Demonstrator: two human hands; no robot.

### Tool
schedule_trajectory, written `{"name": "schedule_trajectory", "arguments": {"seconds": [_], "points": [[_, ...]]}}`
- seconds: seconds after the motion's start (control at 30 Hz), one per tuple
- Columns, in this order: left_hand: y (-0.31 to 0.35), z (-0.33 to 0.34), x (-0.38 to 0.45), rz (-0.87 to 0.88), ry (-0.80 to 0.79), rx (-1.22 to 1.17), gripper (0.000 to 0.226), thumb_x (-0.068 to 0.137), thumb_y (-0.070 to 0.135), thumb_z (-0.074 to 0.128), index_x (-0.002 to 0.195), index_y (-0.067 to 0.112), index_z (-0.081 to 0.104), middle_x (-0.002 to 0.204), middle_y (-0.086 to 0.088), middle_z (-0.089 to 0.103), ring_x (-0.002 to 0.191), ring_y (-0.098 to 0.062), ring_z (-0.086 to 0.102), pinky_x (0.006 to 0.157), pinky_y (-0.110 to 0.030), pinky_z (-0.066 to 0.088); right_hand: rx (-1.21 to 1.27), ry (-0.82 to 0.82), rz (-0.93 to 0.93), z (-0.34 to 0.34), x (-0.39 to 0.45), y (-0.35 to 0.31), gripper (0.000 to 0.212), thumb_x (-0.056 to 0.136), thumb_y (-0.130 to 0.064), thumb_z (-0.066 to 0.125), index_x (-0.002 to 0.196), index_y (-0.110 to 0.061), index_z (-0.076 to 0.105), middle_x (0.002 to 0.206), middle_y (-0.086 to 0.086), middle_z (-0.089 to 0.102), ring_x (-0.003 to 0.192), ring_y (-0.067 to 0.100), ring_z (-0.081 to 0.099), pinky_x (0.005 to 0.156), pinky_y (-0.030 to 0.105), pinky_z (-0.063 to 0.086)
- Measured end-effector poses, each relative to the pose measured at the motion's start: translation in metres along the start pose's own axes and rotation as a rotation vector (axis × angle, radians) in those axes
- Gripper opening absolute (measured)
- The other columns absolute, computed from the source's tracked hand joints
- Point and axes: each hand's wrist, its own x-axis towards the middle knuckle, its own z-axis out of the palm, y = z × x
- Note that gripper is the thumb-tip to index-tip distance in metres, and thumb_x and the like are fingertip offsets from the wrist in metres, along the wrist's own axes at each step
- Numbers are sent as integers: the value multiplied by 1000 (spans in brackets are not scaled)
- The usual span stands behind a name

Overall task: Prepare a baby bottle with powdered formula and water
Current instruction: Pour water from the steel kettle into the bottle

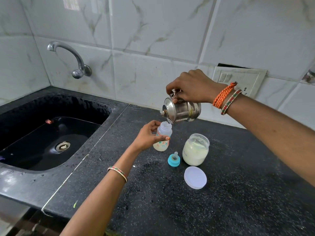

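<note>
- The left hand (146, 137) has its grip wrapped narrow round the baby bottle (162, 139), thumb across the printed front; the bottle stands upright on the dark speckled table (238, 193), its mouth open, pale powder or liquid low inside.
- The right hand (190, 87) closes its grip on the top handle of a steel kettle (180, 110); the kettle hangs above the left grip and is tipped, its lid facing the camera, its lip just over the bottle's mouth; a thin stream of water seems to run into the neck.
- Below the right grip and just right of the bottle stands an open jar of formula powder (195, 150), more than half full.
- Between bottle and jar, nearer the camera, the blue teat cap (173, 161) sits on the table, teat up.
- The jar's white lid (195, 177) lies flat, nearer the camera than the jar.
- Well left of the left grip is the black sink (51, 133), with a wall tap (75, 63) above it.
</note>
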Motion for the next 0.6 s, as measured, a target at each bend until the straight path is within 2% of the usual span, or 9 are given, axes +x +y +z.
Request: {"name": "schedule_trajectory", "arguments": {"seconds": [0.27,0.37,0.53,0.6], "points": [[-1,-1,-2,-10,5,-12,52,67,16,84,112,11,58,111,-2,68,103,-13,62,96,-29,46,-45,-8,-12,-8,1,-4,21,91,-21,53,108,-26,65,94,4,68,72,21,45,63,30,32],[-2,-1,-2,-19,15,-23,52,68,15,84,112,8,57,110,-4,69,104,-18,63,96,-33,48,-60,-9,-18,-10,2,-5,20,92,-22,54,108,-26,65,94,4,68,72,21,46,63,30,32],[-4,-2,-3,-38,17,-48,51,69,13,83,112,7,56,110,-6,70,105,-22,65,98,-44,49,-90,5,-44,-9,5,-6,18,91,-22,54,106,-26,65,92,4,68,78,27,58,63,31,34],[-5,-2,-4,-43,16,-49,51,69,13,83,112,7,56,110,-7,69,105,-22,64,98,-44,49,-93,8,-45,-9,5,-6,18,92,-23,54,106,-26,64,92,4,68,75,25,55,63,31,34]]}}
